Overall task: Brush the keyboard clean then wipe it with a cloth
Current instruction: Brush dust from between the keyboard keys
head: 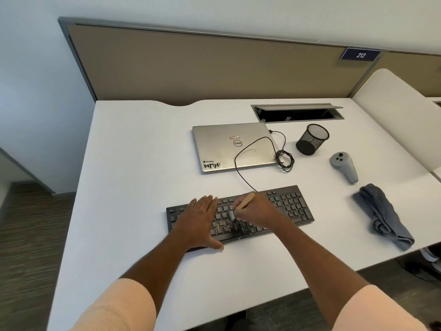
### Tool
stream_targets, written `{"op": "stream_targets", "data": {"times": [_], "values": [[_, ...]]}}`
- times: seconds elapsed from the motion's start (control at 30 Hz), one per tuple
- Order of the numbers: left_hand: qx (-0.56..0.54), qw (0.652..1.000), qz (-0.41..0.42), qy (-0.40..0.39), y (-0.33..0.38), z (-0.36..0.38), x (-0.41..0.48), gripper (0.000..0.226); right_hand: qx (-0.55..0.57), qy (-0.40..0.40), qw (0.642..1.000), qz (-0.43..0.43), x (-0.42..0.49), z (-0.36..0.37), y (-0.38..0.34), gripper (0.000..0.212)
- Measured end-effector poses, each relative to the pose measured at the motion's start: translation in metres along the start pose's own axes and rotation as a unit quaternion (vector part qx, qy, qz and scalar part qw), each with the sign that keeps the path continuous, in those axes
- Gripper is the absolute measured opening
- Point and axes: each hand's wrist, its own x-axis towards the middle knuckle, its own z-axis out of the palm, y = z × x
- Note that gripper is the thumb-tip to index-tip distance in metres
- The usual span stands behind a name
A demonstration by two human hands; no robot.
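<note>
A black keyboard (290, 206) lies near the front of the white desk (133, 163). My left hand (199, 222) rests flat on its left half, fingers spread, thumb over the front edge. My right hand (256, 211) is closed on a small brush (245, 202) with a wooden handle; its dark bristles touch the keys at the keyboard's middle and look blurred. A crumpled grey cloth (383, 216) lies on the desk to the right of the keyboard, apart from both hands.
Behind the keyboard sits a closed silver laptop (222, 146) with the black keyboard cable (284, 158) looped over it. A black mesh pen cup (312, 139), a grey handheld controller (343, 166) and an open cable hatch (297, 113) are at the back right.
</note>
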Motion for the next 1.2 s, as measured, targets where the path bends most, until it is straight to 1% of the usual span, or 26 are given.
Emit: {"op": "stream_targets", "data": {"times": [0.1,0.17,0.3,0.33,0.47,0.53,0.63,0.67,0.73,0.83,0.93,1.03,1.17,1.2], "values": [[0.002,1.0,-0.006,0.003,-0.007,0.001,-0.005,0.138,-0.028,-0.032,0.999,0.019,0.0,0.004,0.003,0.011],[0.001,1.0,-0.008,0.008,-0.01,0.002,-0.008,0.139,-0.03,-0.039,0.998,0.027,0.003,0.003,0.002,0.012],[0.001,1.0,-0.009,0.009,-0.013,0.004,-0.009,0.138,0.004,0.007,1.0,0.016,0.005,0.002,-0.003,0.012],[0.001,1.0,-0.009,0.008,-0.013,0.004,-0.009,0.138,0.005,0.008,1.0,0.017,0.005,0.003,-0.002,0.012],[-0.004,1.0,-0.009,0.005,-0.013,0.004,-0.009,0.138,-0.039,-0.031,0.998,0.028,0.003,0.005,-0.002,0.013],[-0.005,1.0,-0.008,0.005,-0.013,0.004,-0.009,0.139,-0.035,-0.016,0.999,0.024,0.003,0.003,-0.006,0.013],[-0.005,1.0,-0.007,0.003,-0.013,0.004,-0.009,0.138,0.022,0.026,0.999,0.022,0.003,0.005,-0.013,0.012],[-0.004,1.0,-0.006,0.002,-0.013,0.003,-0.009,0.137,0.031,0.028,0.999,0.021,0.002,0.006,-0.015,0.012],[-0.001,1.0,-0.006,0.001,-0.014,0.002,-0.011,0.136,0.02,0.005,1.0,0.009,-0.002,0.012,-0.017,0.014],[0.0,1.0,-0.011,0.005,-0.015,0.002,-0.014,0.137,-0.03,-0.036,0.999,-0.003,-0.002,0.017,-0.017,0.014],[0.002,1.0,-0.012,0.006,-0.016,0.002,-0.015,0.137,-0.034,-0.028,0.999,-0.003,0.002,0.015,-0.02,0.017],[0.001,1.0,-0.013,0.007,-0.016,0.002,-0.014,0.137,-0.012,0.003,1.0,0.0,0.002,0.015,-0.023,0.014],[-0.003,1.0,-0.012,0.006,-0.017,0.002,-0.015,0.137,-0.046,-0.039,0.998,-0.006,0.002,0.017,-0.018,0.014],[-0.002,1.0,-0.011,0.006,-0.016,0.003,-0.015,0.137,-0.049,-0.034,0.998,-0.01,0.002,0.017,-0.018,0.015]]}}
